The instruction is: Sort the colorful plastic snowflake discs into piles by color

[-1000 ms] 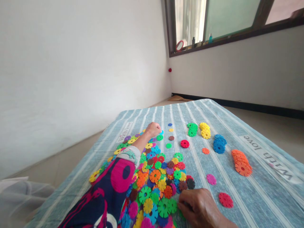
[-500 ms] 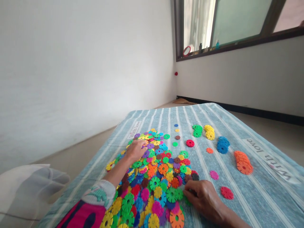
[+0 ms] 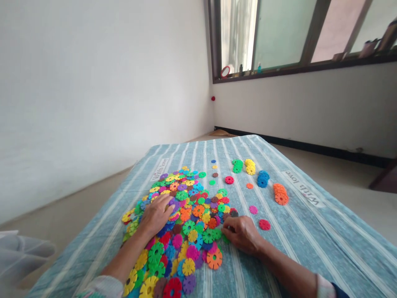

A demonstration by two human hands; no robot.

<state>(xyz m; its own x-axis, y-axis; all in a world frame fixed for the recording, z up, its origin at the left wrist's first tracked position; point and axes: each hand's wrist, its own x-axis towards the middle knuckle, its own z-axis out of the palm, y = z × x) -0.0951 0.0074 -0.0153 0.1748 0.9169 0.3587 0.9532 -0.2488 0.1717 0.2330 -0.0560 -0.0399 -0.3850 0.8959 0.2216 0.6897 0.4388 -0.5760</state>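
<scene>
A large pile of flat, notched plastic discs (image 3: 188, 227) in many colours covers the near left of the cloth. My left hand (image 3: 157, 213) rests on the pile, fingers loosely bent and the thumb a little apart. Its fingertips are at a purple disc (image 3: 175, 204); no disc is visibly lifted. My right hand (image 3: 243, 232) lies at the pile's right edge with its fingers curled in. What it holds, if anything, is hidden. Near its fingertips are a green disc (image 3: 208, 236) and a black disc (image 3: 234, 214).
Overlapping rows of green (image 3: 237, 166), yellow (image 3: 250, 167), blue (image 3: 262, 179) and orange discs (image 3: 281, 198) lie on the right. Several single discs, including a red disc (image 3: 264, 224), lie apart. The striped cloth (image 3: 322, 240) bears everything. A white wall (image 3: 108, 82) stands on the left.
The view has turned right, so the scene sits farther left. My left hand has drawn back towards me over the pile. My right hand stays at the pile's edge, fingers still curled.
</scene>
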